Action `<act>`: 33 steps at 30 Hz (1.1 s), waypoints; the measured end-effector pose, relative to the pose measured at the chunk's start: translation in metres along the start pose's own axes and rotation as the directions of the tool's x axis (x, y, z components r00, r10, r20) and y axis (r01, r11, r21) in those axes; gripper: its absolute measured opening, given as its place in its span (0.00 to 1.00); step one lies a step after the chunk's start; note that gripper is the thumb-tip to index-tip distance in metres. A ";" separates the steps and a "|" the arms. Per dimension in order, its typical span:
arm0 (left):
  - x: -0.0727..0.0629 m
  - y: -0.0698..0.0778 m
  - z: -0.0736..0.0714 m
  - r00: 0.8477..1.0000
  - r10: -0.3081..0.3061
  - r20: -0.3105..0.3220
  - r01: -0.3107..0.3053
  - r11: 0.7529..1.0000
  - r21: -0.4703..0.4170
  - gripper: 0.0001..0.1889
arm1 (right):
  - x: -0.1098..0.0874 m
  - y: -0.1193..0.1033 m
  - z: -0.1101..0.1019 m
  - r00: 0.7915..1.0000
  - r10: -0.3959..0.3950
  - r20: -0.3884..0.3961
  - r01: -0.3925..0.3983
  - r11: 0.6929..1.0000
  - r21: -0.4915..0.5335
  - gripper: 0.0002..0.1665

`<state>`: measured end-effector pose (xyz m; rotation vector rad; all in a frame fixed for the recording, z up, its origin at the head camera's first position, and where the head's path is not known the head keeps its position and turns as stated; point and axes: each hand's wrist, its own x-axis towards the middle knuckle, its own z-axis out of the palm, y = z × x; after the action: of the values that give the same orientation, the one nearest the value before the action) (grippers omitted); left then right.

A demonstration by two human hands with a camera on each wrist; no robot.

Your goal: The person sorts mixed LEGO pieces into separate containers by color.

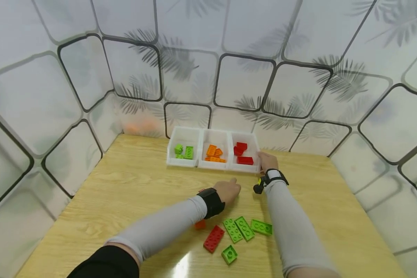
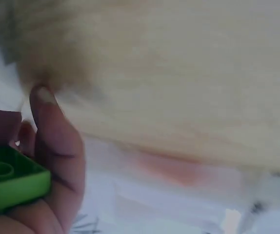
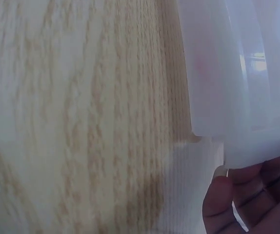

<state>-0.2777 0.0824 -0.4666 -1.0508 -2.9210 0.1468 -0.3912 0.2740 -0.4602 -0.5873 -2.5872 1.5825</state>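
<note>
My left hand [image 1: 227, 191] is over the middle of the table. In the left wrist view its fingers curl round a green toy brick [image 2: 18, 187], hollow side showing; the head view hides this brick. A dull reddish blocky shape [image 2: 1, 127] sits against it, too cut off to identify. My right hand [image 1: 268, 161] grips the right end of a white bin [image 1: 255, 146] holding red bricks [image 1: 244, 160]. In the right wrist view the thumb touches the bin's corner, with the other fingers bent along its end.
Left of that bin stand two more white compartments, with orange bricks [image 1: 212, 150] and green bricks [image 1: 189, 152]. Nearer lie a red brick [image 1: 214, 239], an orange-red brick [image 1: 200, 224] partly under the left forearm, and several green bricks [image 1: 244, 228]. Patterned curtains [image 1: 191, 77] surround the wooden table [image 1: 135, 177].
</note>
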 end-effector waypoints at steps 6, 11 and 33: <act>-0.010 -0.023 -0.012 0.999 0.003 0.033 -0.002 1.000 -0.023 0.11 | 0.000 0.001 0.000 1.000 -0.006 -0.006 0.006 1.000 0.004 0.29; -0.019 -0.038 -0.018 0.999 -0.036 0.027 0.038 0.994 -0.101 0.22 | 0.001 0.004 0.002 0.999 0.011 -0.030 -0.011 1.000 0.003 0.28; -0.033 -0.187 -0.014 0.937 -0.248 -0.244 0.242 0.969 -0.056 0.15 | 0.005 0.003 0.006 0.999 0.031 -0.034 -0.029 0.999 0.043 0.28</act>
<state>-0.3695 -0.0812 -0.4341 -0.6426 -2.7950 -0.0284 -0.3966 0.2720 -0.4667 -0.6470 -2.5251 1.6167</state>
